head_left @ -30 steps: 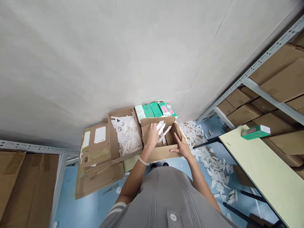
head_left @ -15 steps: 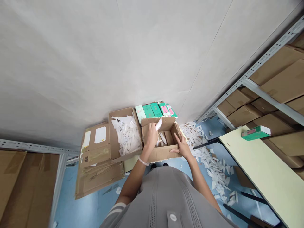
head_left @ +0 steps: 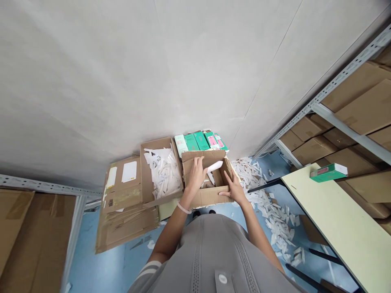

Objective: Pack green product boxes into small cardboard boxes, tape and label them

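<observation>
An open cardboard box (head_left: 209,199) stands in front of me, with a few white pieces (head_left: 210,178) lying inside. My left hand (head_left: 196,177) is over the left part of this box. From its thumb side a slim white tube-shaped piece (head_left: 215,165) sticks out to the right, above the box's opening; whether it is a tube or folded paper I cannot tell. My right hand (head_left: 235,189) holds the box's right corner, its fingers over the right wall and its thumb along the front edge.
A wider carton (head_left: 147,175) full of white scraps adjoins on the left, beside stacked flattened cardboard (head_left: 128,221). Green boxes (head_left: 195,141) stand against the wall. Scraps (head_left: 276,219) litter the floor. At right are a table (head_left: 342,228) with a green box (head_left: 328,173) and loaded shelves (head_left: 360,154).
The white tube-shaped piece has swung from pointing up to lying nearly level toward the right, and my left hand's fingers have opened upward. My right hand keeps its place on the box.
</observation>
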`<state>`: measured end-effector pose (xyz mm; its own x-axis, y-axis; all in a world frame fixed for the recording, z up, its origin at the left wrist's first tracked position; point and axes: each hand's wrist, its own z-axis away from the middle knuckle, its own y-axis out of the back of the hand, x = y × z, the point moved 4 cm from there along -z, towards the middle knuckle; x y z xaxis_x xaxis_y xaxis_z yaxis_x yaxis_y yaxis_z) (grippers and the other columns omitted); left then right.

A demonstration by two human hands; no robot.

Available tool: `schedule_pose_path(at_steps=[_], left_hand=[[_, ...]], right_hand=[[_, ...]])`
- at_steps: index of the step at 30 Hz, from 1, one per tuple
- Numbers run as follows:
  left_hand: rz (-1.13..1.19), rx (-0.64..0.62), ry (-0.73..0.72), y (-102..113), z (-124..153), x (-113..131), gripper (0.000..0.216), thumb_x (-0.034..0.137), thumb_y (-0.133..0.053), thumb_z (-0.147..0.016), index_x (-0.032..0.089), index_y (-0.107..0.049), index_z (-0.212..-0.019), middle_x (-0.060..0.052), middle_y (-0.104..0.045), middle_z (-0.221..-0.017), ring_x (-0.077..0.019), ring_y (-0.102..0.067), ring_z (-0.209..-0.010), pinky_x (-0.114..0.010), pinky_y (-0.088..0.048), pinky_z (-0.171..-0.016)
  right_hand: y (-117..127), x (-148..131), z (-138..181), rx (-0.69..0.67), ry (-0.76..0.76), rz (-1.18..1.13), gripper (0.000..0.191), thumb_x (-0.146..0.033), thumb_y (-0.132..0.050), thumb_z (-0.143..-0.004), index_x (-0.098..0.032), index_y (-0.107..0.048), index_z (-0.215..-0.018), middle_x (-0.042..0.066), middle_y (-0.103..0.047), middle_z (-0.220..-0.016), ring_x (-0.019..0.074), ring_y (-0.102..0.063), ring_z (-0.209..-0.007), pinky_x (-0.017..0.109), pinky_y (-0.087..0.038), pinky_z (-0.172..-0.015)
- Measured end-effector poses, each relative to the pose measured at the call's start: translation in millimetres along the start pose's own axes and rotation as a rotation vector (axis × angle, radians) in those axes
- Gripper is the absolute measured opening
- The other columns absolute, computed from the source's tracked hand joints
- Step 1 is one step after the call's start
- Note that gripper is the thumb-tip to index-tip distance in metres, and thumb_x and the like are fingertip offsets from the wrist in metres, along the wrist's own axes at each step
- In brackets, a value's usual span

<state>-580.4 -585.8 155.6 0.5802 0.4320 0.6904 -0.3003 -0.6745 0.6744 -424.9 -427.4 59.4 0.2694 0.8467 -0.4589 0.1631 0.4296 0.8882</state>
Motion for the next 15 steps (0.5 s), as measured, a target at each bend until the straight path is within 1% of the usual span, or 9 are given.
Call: schedule_pose_path(at_steps=[4,6,7,9,11,13,15], left_hand=[[-0.043,-0.024,-0.02,0.8,0.2,1.1,0.043,0.014,-0.051,-0.087,0.019,-0.044,-0.129,-0.011,-0.051,-0.122,-0.0253,-0.052,-0.12,-0.041,-0.046,-0.099],[-0.107,0.003,-0.03,2.2,4.0,1.9,0.039,0.013,-0.051,-0.087,0.019,-0.048,-0.125,-0.012,-0.051,-0.124,-0.0264,-0.049,-0.124,-0.044,-0.043,-0.103],[-0.153,0.033,-0.029,3.1,7.4,1.9,0.038,0.014,-0.052,-0.086,0.019,-0.049,-0.124,-0.013,-0.05,-0.128,-0.0278,-0.045,-0.128,-0.047,-0.038,-0.106],[-0.25,0.102,-0.006,3.8,16.8,-0.2,0.04,0.016,-0.055,-0.085,0.019,-0.049,-0.124,-0.015,-0.045,-0.136,-0.0314,-0.035,-0.137,-0.056,-0.025,-0.113],[-0.314,0.137,0.039,2.2,27.7,-5.3,0.046,0.018,-0.058,-0.084,0.017,-0.047,-0.128,-0.018,-0.039,-0.142,-0.0344,-0.027,-0.141,-0.062,-0.015,-0.114],[-0.324,0.138,0.086,0.1,37.3,-12.2,0.053,0.019,-0.06,-0.083,0.015,-0.043,-0.133,-0.02,-0.035,-0.145,-0.0357,-0.025,-0.142,-0.064,-0.015,-0.114],[-0.288,0.136,0.128,0.7,44.3,-18.5,0.054,0.02,-0.057,-0.085,0.014,-0.042,-0.136,-0.02,-0.033,-0.146,-0.0356,-0.026,-0.141,-0.061,-0.021,-0.113]], right_hand=[[-0.4,0.4,0.0,-0.009,-0.013,-0.002,0.108,-0.063,-0.071,-0.069,-0.031,-0.012,-0.153,0.014,0.004,-0.159,0.0376,-0.013,-0.145,0.052,-0.032,-0.11],[-0.5,0.5,0.1,-0.016,-0.017,-0.001,0.107,-0.064,-0.07,-0.069,-0.03,-0.013,-0.153,0.014,0.004,-0.159,0.0375,-0.012,-0.145,0.051,-0.033,-0.11],[-0.5,0.5,0.1,-0.019,-0.018,0.001,0.107,-0.064,-0.07,-0.069,-0.03,-0.013,-0.153,0.014,0.003,-0.159,0.0376,-0.012,-0.145,0.051,-0.033,-0.11],[-0.5,0.6,0.3,-0.024,-0.024,0.008,0.108,-0.065,-0.07,-0.069,-0.03,-0.012,-0.153,0.015,0.002,-0.159,0.0378,-0.013,-0.145,0.052,-0.034,-0.109],[-0.4,0.7,0.5,-0.026,-0.031,0.016,0.109,-0.064,-0.07,-0.069,-0.032,-0.011,-0.153,0.015,0.001,-0.159,0.0382,-0.014,-0.145,0.053,-0.034,-0.109],[-0.2,0.5,0.6,-0.029,-0.033,0.024,0.11,-0.064,-0.071,-0.068,-0.033,-0.008,-0.153,0.014,0.001,-0.159,0.0386,-0.016,-0.145,0.054,-0.033,-0.109],[0.3,-0.2,0.7,-0.031,-0.032,0.027,0.111,-0.063,-0.072,-0.068,-0.034,-0.006,-0.153,0.014,0.001,-0.159,0.0388,-0.017,-0.144,0.054,-0.034,-0.109]])
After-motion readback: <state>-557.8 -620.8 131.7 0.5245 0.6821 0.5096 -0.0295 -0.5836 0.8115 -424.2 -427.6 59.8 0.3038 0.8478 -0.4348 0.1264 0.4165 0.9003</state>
